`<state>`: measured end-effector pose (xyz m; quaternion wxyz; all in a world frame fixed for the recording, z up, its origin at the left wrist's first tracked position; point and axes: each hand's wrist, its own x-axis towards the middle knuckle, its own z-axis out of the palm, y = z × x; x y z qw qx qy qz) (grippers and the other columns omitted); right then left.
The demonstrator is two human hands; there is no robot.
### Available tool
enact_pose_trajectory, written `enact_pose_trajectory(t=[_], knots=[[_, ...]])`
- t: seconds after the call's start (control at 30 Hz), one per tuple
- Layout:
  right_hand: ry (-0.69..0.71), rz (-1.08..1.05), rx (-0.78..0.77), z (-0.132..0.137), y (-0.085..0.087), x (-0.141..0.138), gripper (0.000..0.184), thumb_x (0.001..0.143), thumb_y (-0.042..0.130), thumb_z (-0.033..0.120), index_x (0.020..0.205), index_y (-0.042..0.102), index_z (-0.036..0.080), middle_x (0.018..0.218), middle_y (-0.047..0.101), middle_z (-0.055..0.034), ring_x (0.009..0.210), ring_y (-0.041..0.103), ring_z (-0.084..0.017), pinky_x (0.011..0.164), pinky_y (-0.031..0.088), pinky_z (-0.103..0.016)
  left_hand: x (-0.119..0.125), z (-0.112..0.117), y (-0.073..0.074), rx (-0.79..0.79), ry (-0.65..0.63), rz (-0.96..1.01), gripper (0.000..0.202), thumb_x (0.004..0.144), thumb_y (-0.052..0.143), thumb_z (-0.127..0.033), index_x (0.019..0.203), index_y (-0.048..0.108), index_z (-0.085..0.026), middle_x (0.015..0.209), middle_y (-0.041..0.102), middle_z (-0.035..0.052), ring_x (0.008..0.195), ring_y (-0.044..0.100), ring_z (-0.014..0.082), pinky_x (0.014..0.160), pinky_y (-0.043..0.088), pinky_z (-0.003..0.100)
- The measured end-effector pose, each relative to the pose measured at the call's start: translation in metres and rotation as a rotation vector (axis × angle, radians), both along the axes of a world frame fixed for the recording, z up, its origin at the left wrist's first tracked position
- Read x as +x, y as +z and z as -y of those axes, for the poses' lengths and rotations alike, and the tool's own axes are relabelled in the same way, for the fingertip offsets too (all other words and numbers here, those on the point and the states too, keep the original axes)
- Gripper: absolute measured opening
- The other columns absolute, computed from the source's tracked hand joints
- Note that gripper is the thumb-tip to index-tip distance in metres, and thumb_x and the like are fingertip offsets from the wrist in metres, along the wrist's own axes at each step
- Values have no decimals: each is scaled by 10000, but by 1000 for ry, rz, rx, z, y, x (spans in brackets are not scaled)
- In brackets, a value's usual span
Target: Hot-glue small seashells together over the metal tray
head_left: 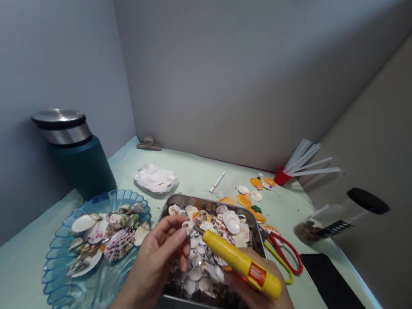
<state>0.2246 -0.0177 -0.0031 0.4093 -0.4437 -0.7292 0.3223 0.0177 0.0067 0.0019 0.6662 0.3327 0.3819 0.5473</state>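
My left hand [164, 249] pinches a small pale shell [188, 226] between thumb and fingertips, above the tray. In my right hand [255, 286] is a yellow hot glue gun [241, 263], with an orange window on its side. Its metal nozzle points left and meets or nearly meets the small shell; whether they touch I cannot tell. Below both hands lies a metal tray [206, 305] full of white, striped and orange shells [195, 273]. My right hand hides part of the tray's near right side.
A blue scalloped dish [57, 251] of mixed shells stands left, with a teal bottle [80, 164] behind it. Scissors [287, 255], a black flat object [342, 296] and a clear jar [333, 223] are right. Behind are a white packet [155, 178], orange shells and a red cup [282, 176] of translucent sticks.
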Motion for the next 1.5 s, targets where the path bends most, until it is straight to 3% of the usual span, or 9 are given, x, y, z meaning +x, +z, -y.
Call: enact_pose_trajectory(t=[0.63,0.87,1.5], knots=[[14,5,8,1,0,0,93,857,624,285,841,641,196,714,681,-17,586,610,-167,553,491,-256,1,0,-1,33,64,33,315,704,772,-288,980,674,-173,695,638,-3,518,574,90,520,476,199],[10,3,0,1,-1,1,106,860,620,287,829,638,187,732,679,-21,613,614,-170,575,485,-258,1,1,1,11,30,35,306,718,760,-312,970,667,-164,608,610,-17,482,549,85,496,460,191],[-3,0,13,1,-5,2,93,861,628,285,831,631,197,760,677,-31,674,639,-206,618,513,-293,-1,1,-3,-16,-19,109,276,746,741,-281,984,663,-165,589,606,-18,474,544,80,490,433,179]])
